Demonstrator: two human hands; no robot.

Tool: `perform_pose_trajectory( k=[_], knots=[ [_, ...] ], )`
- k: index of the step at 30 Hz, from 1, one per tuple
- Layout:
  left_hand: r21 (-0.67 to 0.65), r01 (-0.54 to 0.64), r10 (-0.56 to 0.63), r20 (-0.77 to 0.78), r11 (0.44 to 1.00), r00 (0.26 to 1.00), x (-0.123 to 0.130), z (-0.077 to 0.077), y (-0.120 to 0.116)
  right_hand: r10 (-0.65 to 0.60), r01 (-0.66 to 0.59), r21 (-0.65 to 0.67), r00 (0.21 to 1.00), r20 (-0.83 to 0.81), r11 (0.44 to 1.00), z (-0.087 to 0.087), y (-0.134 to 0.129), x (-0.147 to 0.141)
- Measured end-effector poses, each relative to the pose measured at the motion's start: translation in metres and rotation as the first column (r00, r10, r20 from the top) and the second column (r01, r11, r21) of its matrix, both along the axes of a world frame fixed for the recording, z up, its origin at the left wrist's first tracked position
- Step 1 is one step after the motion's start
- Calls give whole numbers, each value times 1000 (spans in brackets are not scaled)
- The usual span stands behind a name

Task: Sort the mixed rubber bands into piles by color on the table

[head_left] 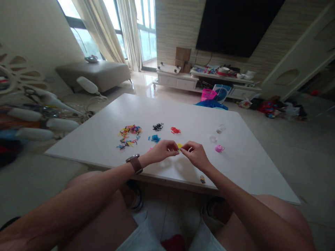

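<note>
Over the front part of the white table, my left hand and my right hand meet fingertip to fingertip. Both are closed in a pinch on something too small to make out. Yellow pieces show just behind the fingertips. Beyond my hands lie a blue pile, a black pile and a red pile of small pieces. Mixed coloured pieces are spread farther left. A bit of pink shows behind my left hand.
On the table's right side are a pink item, a clear round item and a clear container. A small yellow and blue figure lies near the front edge. Behind the table stands a pink basket.
</note>
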State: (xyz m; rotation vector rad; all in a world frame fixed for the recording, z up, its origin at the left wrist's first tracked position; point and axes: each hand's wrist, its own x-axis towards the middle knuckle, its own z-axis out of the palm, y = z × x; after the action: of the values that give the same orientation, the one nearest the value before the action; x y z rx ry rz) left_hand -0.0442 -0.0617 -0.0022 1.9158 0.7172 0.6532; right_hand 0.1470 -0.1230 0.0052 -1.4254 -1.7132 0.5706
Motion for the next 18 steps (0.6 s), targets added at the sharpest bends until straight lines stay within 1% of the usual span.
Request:
perform_pose_trajectory(
  k=[2,5,8,12,15,18],
  knots=[
    [-2,11,-11,10,1000,1000,0,2,-1,-12,12,1,1000,7,1000,0,0,0],
    [-3,-5,5,17,1000,1000,1,4,-3,-25,25,-1,1000,8,1000,0,0,0],
    [2,-23,23,13,1000,1000,1,4,-4,-22,22,-5,1000,0,1000,1,-1,0],
    [0,-11,11,6,1000,1000,-1,5,-2,-10,10,-3,1000,-17,1000,3,-1,1],
    [17,-15,15,11,1000,1000,-2,5,1,3,-4,-24,998,-62,1000,4,-2,1],
    [22,-17,17,14,1000,1000,-3,5,5,4,-13,-58,988,-155,998,2,-3,-1]
  ],
)
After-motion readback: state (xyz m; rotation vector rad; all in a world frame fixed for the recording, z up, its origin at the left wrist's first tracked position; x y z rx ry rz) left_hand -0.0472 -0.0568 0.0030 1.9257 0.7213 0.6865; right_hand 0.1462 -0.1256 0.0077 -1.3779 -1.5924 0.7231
